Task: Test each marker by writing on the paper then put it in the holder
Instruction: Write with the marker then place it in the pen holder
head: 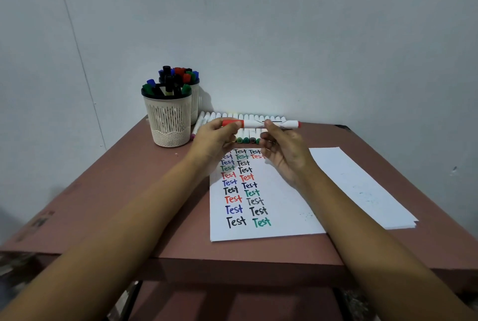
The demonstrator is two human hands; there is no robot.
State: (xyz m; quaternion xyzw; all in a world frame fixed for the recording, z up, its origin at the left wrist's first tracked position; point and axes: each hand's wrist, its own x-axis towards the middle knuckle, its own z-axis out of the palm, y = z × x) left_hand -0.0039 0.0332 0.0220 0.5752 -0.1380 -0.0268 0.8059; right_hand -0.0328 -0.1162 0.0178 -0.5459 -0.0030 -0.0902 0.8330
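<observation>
left hand (214, 137) grips red cap (232, 123), perhaps seated | right hand (284, 147) pinches cylindrical marker (254, 124)

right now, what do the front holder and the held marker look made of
The front holder looks like matte cream moulded plastic: slotted lattice walls, dark rim. The marker seems smooth white plastic, faintly glossy, with a red cap and red end plug.
</observation>
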